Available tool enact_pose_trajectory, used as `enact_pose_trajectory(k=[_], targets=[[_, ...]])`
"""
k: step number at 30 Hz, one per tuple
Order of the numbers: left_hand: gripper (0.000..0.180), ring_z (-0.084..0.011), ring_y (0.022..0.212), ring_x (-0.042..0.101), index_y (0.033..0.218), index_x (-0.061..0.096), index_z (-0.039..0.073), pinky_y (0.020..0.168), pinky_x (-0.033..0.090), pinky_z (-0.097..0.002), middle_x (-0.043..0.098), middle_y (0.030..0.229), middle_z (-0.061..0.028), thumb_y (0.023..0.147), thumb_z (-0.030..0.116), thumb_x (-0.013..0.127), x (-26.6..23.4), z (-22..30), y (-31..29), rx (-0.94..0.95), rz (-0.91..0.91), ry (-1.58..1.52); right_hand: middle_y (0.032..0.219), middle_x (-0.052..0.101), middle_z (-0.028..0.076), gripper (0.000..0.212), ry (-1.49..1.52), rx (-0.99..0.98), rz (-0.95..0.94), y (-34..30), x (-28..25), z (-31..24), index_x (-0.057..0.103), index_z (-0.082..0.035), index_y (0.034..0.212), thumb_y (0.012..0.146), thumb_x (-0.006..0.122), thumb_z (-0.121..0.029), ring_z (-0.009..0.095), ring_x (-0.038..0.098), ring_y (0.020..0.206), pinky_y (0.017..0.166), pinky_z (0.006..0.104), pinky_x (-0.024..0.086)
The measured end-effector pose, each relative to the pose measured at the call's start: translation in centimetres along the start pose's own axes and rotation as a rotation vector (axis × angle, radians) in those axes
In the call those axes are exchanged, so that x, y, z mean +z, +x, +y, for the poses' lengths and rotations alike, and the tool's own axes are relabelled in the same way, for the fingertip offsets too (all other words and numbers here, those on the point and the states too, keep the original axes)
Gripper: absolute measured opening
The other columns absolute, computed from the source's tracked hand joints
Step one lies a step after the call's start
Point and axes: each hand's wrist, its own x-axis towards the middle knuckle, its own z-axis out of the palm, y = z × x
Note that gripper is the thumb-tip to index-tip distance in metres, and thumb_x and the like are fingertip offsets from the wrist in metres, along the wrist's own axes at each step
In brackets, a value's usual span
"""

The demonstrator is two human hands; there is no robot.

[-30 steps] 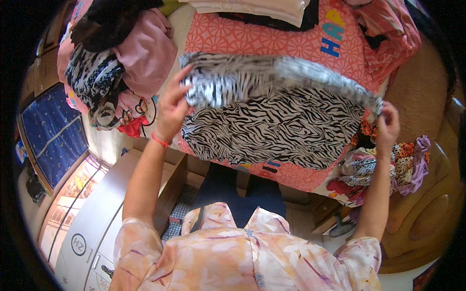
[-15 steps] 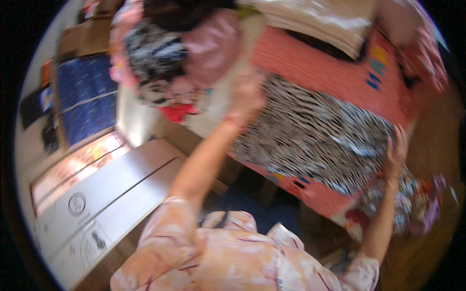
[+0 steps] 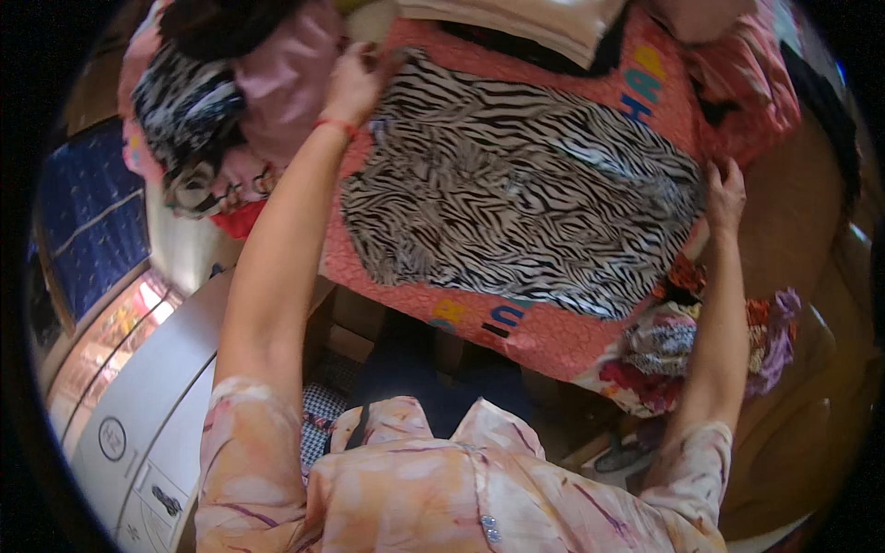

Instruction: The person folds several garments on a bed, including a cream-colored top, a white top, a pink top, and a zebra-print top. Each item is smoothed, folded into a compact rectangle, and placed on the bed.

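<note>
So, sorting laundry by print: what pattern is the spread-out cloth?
Black-and-white zebra stripes on the spread-out cloth, clearest in the head view.

Clothes heap [image 3: 221,111] (pink, patterned), folded laundry [image 3: 525,18]

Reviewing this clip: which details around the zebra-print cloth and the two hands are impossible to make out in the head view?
- Left hand: its fingertips curl into the zebra-print cloth, so the grip is unclear.
- Right hand: seen from the back at the cloth's edge; pinching or pressing, cannot tell.
- Cloth's garment type: lying spread out, with no telling details showing.
- Clothes pile: items overlap.
- Far folded pale cloth: cut by the top edge.
</note>
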Motion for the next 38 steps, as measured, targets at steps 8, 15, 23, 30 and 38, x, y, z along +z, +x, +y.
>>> enact_pose_trajectory(k=[8,15,23,30,38], targets=[[0.052,-0.0134,0.094,0.052,0.121,0.045,-0.005,0.082,0.044,-0.0274,0.057,0.102,-0.0071,0.081,0.017,0.071,-2.0,-4.4,-20.0,-0.381,0.077,-0.288,0.119,0.052,0.012,0.033,0.392,0.408,0.029,-19.7,-2.0,-7.2,0.051,0.002,0.119,0.092,0.054,-0.016,0.021,0.052,0.106,0.093,0.0319,0.04],[0.046,-0.0159,0.104,0.056,0.127,0.044,0.003,0.09,0.044,-0.0313,0.058,0.116,-0.0059,0.085,0.009,0.062,-2.9,-3.8,-22.6,-0.677,-0.217,-0.699,0.111,0.058,0.009,0.027,0.991,1.083,-0.023,-25.2,-1.9,-13.2,0.053,0.003,0.115,0.09,0.053,-0.008,0.017,0.056,0.096,0.088,0.0308,0.043],[0.035,-0.0242,0.098,0.062,0.119,0.051,0.001,0.089,0.05,-0.0415,0.063,0.109,-0.0109,0.091,0.021,0.054,-6.8,2.5,-18.1,-0.898,-0.366,-1.305,0.098,0.063,0.001,0.021,1.551,1.165,0.024,-21.6,-5.4,-9.3,0.057,-0.008,0.107,0.092,0.055,-0.022,0.014,0.06,0.085,0.063,0.0249,0.05],[0.044,-0.0215,0.091,0.059,0.114,0.05,-0.002,0.085,0.048,-0.031,0.061,0.102,-0.0128,0.091,0.036,0.056,-2.2,4.7,-7.5,-0.684,-0.201,-1.143,0.11,0.058,0.012,0.036,1.314,0.875,0.016,-9.2,-2.4,-4.3,0.045,-0.002,0.122,0.094,0.052,-0.023,0.021,0.059,0.096,0.081,0.0353,0.05],[0.059,-0.0162,0.097,0.054,0.122,0.047,-0.005,0.088,0.042,-0.0283,0.057,0.11,-0.0102,0.083,0.032,0.07,-1.2,1.0,-8.5,-0.43,0.084,-0.376,0.124,0.052,0.018,0.068,0.614,0.685,-0.049,-9.8,-0.5,-3.6,0.041,0.009,0.129,0.087,0.064,-0.039,0.021,0.051,0.113,0.097,0.0289,0.038]])
